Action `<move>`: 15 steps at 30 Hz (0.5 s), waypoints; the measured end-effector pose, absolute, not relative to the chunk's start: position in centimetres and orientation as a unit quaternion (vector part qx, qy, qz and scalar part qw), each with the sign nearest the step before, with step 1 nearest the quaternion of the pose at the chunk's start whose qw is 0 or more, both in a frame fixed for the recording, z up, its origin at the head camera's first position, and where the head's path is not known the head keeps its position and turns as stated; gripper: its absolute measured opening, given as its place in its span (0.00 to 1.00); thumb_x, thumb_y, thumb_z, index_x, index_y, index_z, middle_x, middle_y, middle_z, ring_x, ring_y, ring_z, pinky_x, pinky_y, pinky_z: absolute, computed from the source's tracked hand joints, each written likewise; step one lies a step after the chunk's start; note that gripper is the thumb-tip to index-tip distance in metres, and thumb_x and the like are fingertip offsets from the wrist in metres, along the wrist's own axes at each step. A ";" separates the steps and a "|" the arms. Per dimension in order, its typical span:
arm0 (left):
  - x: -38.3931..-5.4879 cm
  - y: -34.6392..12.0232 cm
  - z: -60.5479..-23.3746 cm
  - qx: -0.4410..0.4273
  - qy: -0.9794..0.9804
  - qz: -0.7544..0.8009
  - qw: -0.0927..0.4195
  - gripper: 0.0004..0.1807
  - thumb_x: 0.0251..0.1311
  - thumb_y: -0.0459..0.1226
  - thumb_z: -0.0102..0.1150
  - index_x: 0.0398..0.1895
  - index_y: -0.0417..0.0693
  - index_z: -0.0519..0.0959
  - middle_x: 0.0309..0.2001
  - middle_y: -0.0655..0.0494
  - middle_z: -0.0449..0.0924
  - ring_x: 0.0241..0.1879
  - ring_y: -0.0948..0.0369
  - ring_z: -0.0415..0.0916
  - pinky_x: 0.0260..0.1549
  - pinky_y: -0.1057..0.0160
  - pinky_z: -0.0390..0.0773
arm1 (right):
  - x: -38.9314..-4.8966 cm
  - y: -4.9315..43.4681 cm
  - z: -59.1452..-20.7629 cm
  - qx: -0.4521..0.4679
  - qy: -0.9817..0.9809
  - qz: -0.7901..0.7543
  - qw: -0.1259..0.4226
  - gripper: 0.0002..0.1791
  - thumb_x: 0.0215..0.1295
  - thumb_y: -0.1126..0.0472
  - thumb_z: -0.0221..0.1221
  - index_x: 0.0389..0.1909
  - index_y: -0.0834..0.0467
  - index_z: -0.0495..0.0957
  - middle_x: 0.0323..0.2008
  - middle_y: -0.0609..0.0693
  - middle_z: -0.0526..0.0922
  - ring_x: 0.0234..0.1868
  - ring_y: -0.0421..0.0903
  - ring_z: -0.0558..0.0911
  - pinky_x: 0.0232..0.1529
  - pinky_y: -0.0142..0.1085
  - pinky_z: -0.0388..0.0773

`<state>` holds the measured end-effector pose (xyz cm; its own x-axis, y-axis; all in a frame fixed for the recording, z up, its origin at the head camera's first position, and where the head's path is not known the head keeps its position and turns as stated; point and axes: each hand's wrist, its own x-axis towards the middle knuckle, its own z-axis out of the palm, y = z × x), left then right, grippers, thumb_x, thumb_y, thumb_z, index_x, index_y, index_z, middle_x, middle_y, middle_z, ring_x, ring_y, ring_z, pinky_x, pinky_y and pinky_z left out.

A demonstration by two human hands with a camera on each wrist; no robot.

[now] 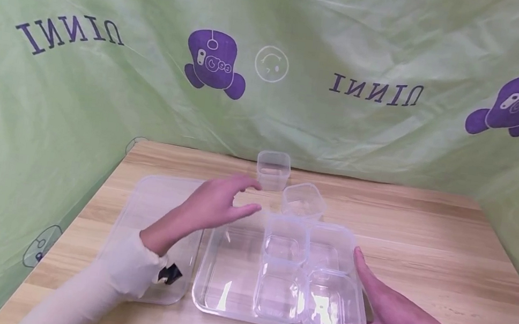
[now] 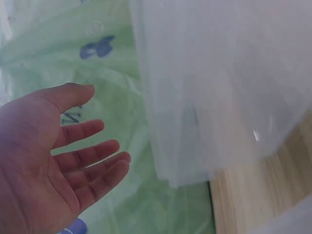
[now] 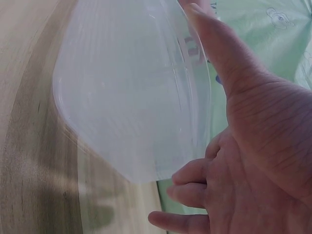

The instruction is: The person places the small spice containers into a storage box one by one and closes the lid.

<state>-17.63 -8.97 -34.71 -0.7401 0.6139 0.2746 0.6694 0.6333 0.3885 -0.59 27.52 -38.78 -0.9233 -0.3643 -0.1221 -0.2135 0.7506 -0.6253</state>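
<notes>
A large clear plastic box [image 1: 221, 317] rests on the table in the head view, with several small clear containers [image 1: 283, 265] grouped in its right part. My right hand [image 1: 391, 316] is at the box's right side, its thumb at the front corner and its extended index finger along the side. In the right wrist view, the thumb lies along the rim of the clear box [image 3: 122, 97]. Above the box's rear left part hovers my left hand [image 1: 216, 200], fingers spread and holding nothing. Its fingertips point toward two loose containers behind the box, one upright [image 1: 272, 177] and one nearer [image 1: 303, 202].
A flat translucent lid [image 1: 151, 213] lies on the wooden table [image 1: 430, 237] left of the box. Behind the table's rear edge hangs a green printed cloth [image 1: 293, 123], which also covers both sides.
</notes>
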 end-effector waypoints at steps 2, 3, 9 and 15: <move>-19.0 -9.0 -35.1 -0.345 -0.906 -0.240 0.051 0.23 0.69 0.50 0.64 0.61 0.48 0.80 0.59 0.53 0.82 0.52 0.54 0.81 0.50 0.50 0.81 | -0.6 27.6 -38.8 -0.153 0.928 -0.317 0.120 0.74 0.51 0.29 0.71 0.83 0.50 0.29 0.81 0.59 0.43 0.76 0.57 0.53 0.61 0.14 0.44; -19.7 -9.0 -35.4 -0.340 -0.908 -0.242 0.049 0.23 0.70 0.49 0.64 0.61 0.48 0.80 0.59 0.53 0.82 0.53 0.53 0.81 0.50 0.50 0.81 | -0.6 27.6 -38.8 -0.153 0.928 -0.318 0.120 0.74 0.51 0.29 0.71 0.83 0.50 0.29 0.81 0.59 0.43 0.76 0.57 0.53 0.61 0.13 0.44; -23.5 -8.8 -37.3 -0.312 -0.910 -0.270 0.049 0.26 0.69 0.43 0.65 0.66 0.43 0.76 0.62 0.46 0.78 0.54 0.47 0.80 0.50 0.48 0.81 | -0.5 27.5 -38.8 -0.158 0.927 -0.320 0.119 0.74 0.52 0.30 0.71 0.83 0.50 0.29 0.81 0.58 0.41 0.77 0.57 0.52 0.62 0.14 0.43; -26.4 -8.4 -38.6 -0.297 -0.916 -0.265 0.041 0.31 0.70 0.43 0.64 0.73 0.43 0.70 0.69 0.45 0.72 0.64 0.47 0.73 0.61 0.46 0.73 | -0.7 27.4 -38.6 -0.156 0.928 -0.316 0.122 0.74 0.52 0.30 0.71 0.83 0.50 0.29 0.81 0.58 0.40 0.77 0.56 0.50 0.62 0.13 0.42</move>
<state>-26.38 -8.41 -38.61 -0.8201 0.5227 0.2331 0.5664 0.6828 0.4615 -0.69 27.44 -38.63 -0.9218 -0.3661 -0.1276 -0.2120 0.7515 -0.6247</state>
